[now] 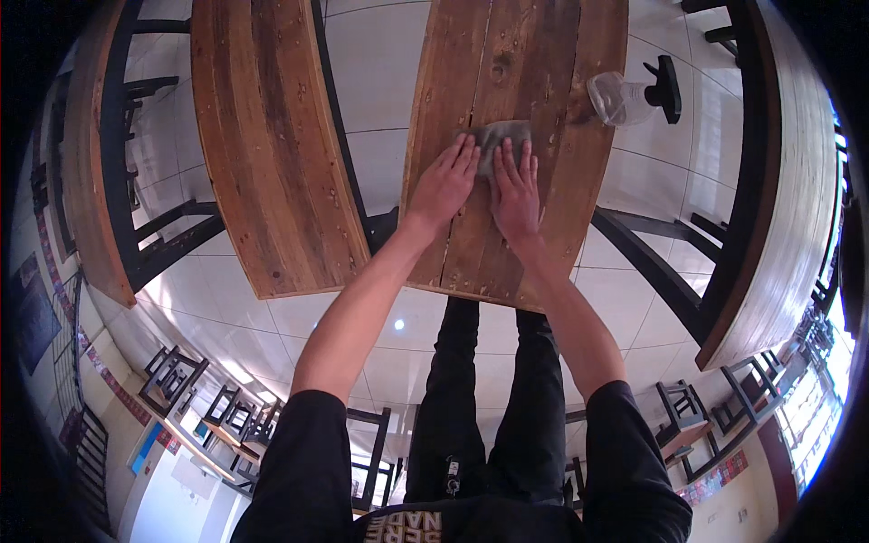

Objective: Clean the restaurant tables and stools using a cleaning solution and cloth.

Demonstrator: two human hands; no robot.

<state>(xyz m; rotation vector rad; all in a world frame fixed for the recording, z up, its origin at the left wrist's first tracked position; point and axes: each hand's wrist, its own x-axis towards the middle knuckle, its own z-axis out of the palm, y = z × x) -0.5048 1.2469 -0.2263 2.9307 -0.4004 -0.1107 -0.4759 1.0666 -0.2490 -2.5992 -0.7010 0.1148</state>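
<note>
A folded grey cloth [487, 151] lies on a wooden plank table [455, 75] before me. My left hand [442, 183] presses down on the cloth's left side, its fingers straight and close together. On the right side of the same cloth rests my right hand [516, 186], fingers stretched forward and slightly spread. Both palms face down, so part of the cloth is hidden under them. A clear plastic spray bottle [618, 102] with a black trigger head stands by the table's right edge, ahead of my right hand.
To the left, across a narrow gap, is a second plank table [285, 156]. Another wooden table [767, 224] with a dark frame stands at the right, and one more [102, 136] at the far left. Stacked dark chairs [173, 380] sit behind me on the tiled floor [319, 339].
</note>
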